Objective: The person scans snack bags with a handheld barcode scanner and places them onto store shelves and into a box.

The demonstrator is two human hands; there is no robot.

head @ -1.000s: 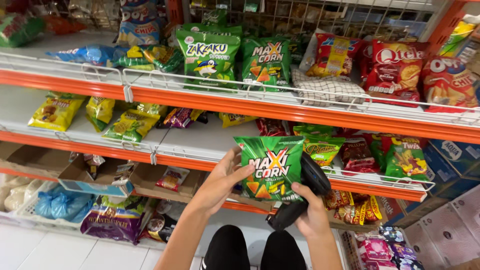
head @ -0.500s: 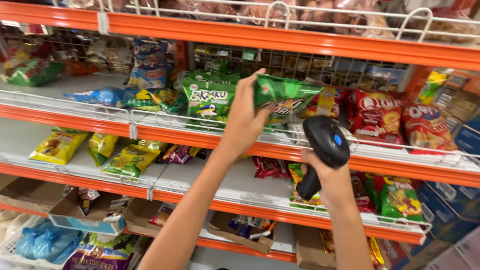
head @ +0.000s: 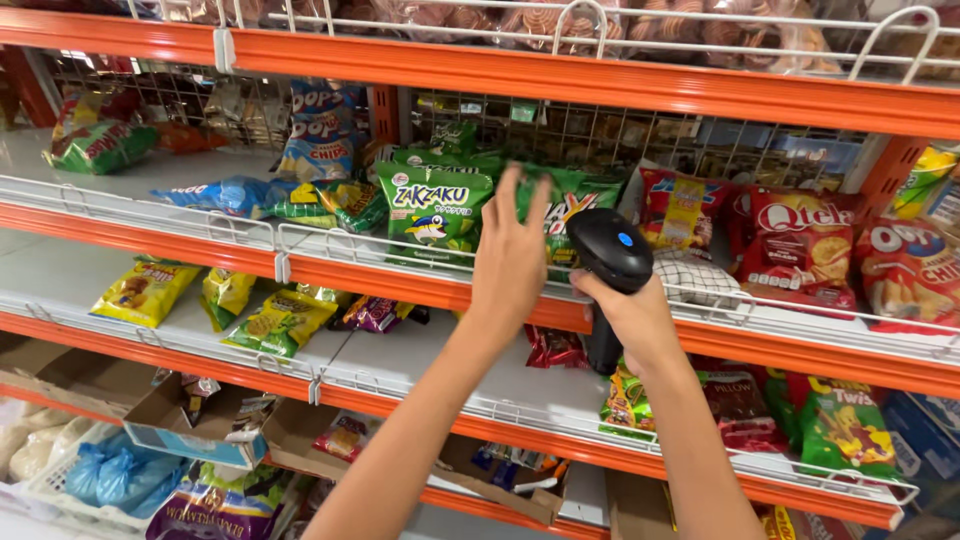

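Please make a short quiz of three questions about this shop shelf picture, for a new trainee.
1. True or false: the right hand holds a black scanner.
2. Which thing does the left hand touch? A) the green snack bag on the middle shelf B) a blue bag C) a cardboard box
3. Fill in: the shelf edges are painted ____.

Key: 1 true; 2 A; 3 orange.
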